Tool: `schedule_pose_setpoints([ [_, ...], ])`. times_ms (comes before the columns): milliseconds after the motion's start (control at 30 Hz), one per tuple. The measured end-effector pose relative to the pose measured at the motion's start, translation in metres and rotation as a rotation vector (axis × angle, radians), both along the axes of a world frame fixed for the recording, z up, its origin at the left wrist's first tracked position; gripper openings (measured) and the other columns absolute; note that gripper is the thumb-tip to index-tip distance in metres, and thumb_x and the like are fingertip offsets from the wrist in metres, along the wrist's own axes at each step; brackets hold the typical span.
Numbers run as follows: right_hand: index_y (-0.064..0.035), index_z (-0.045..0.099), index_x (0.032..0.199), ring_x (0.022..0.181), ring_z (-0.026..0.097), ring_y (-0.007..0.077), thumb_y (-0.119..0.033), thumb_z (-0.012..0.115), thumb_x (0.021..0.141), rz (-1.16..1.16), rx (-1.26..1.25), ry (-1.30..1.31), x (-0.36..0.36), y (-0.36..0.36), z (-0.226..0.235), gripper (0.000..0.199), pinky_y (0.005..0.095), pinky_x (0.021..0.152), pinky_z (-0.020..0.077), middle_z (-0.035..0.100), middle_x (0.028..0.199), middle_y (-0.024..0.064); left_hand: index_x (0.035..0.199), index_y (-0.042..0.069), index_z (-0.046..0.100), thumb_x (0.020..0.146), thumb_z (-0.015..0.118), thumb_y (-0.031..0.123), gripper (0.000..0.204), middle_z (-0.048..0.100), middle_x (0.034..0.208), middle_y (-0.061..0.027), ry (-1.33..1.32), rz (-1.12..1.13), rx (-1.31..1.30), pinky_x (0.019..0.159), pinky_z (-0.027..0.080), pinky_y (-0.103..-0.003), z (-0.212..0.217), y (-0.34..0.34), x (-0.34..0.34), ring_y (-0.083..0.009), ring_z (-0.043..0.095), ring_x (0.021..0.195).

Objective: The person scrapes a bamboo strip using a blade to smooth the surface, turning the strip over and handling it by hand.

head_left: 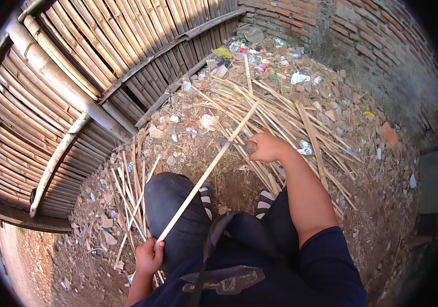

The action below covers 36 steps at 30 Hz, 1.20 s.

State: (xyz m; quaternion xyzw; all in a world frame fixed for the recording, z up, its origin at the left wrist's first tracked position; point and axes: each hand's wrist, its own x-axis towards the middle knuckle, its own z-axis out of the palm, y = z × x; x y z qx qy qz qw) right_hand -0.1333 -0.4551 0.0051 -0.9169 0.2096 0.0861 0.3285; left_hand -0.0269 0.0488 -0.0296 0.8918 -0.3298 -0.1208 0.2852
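My left hand (149, 257) is closed around the near end of a long pale bamboo strip (198, 186). The strip slants up and away to the right, passing over my left knee. My right hand (267, 147) grips the handle of a knife (206, 136), whose long, thin, dark blade points left. Blade and strip cross close to the right hand; whether they touch is hard to tell. Beyond and beside the right hand lies a loose pile of bamboo strips (275, 120). By my left knee, a smaller bunch of strips (136, 192) lies on the ground.
A bamboo slat wall (81, 56) stands at the left, with a brick wall (367, 38) at the far right. Stones and litter (249, 51) cover the ground between them. My sandalled feet (265, 202) rest on bare soil, with both knees bent.
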Motion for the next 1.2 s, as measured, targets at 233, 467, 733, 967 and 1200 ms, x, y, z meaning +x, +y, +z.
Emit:
schedule_pose_setpoints([
  [233, -0.0103, 0.073, 0.112, 0.097, 0.07, 0.0369, -0.028, 0.078, 0.078, 0.001, -0.175, -0.037, 0.009, 0.055, 0.036, 0.038, 0.0456, 0.086, 0.0547, 0.073, 0.104, 0.0209, 0.078, 0.003, 0.058, 0.096, 0.069, 0.027, 0.032, 0.058, 0.06, -0.0175, -0.065, 0.001, 0.036, 0.052, 0.046, -0.044, 0.004, 0.001, -0.004, -0.0371, 0.061, 0.054],
  [467, -0.017, 0.071, 0.124, 0.102, 0.068, 0.0381, -0.027, 0.075, 0.08, -0.145, -0.053, -0.04, -0.004, -0.018, -0.025, 0.045, 0.0456, 0.089, 0.0547, 0.072, 0.107, 0.0207, 0.077, 0.005, 0.058, 0.095, 0.069, 0.029, 0.033, 0.059, 0.059, -0.0172, -0.037, -0.004, -0.018, 0.052, 0.046, -0.046, -0.003, -0.004, 0.001, -0.0386, 0.061, 0.054],
  [733, -0.0088, 0.071, 0.118, 0.103, 0.07, 0.0354, -0.022, 0.072, 0.08, -0.077, -0.229, 0.05, 0.009, 0.057, 0.04, 0.041, 0.0452, 0.088, 0.0559, 0.072, 0.108, 0.0211, 0.076, 0.004, 0.058, 0.095, 0.07, 0.026, 0.031, 0.058, 0.058, -0.0163, -0.033, 0.013, 0.027, 0.051, 0.045, -0.044, 0.004, 0.003, 0.0, -0.0373, 0.059, 0.052],
  [967, -0.0038, 0.07, 0.114, 0.098, 0.07, 0.0373, -0.025, 0.073, 0.082, -0.41, -0.08, -0.118, -0.022, -0.03, -0.008, 0.039, 0.0446, 0.085, 0.0556, 0.072, 0.102, 0.0226, 0.078, 0.005, 0.061, 0.095, 0.069, 0.027, 0.029, 0.058, 0.059, -0.0159, -0.126, -0.013, -0.014, 0.052, 0.046, -0.044, -0.006, -0.001, 0.001, -0.037, 0.06, 0.053],
  [1200, -0.0003, 0.067, 0.121, 0.1, 0.069, 0.039, -0.034, 0.078, 0.084, -0.506, -0.117, -0.261, -0.02, -0.003, 0.029, 0.051, 0.0456, 0.088, 0.0542, 0.072, 0.106, 0.0232, 0.084, 0.004, 0.063, 0.098, 0.063, 0.024, 0.024, 0.06, 0.067, -0.0179, -0.238, 0.051, -0.024, 0.056, 0.046, -0.048, 0.017, -0.001, -0.015, -0.0407, 0.061, 0.061],
])
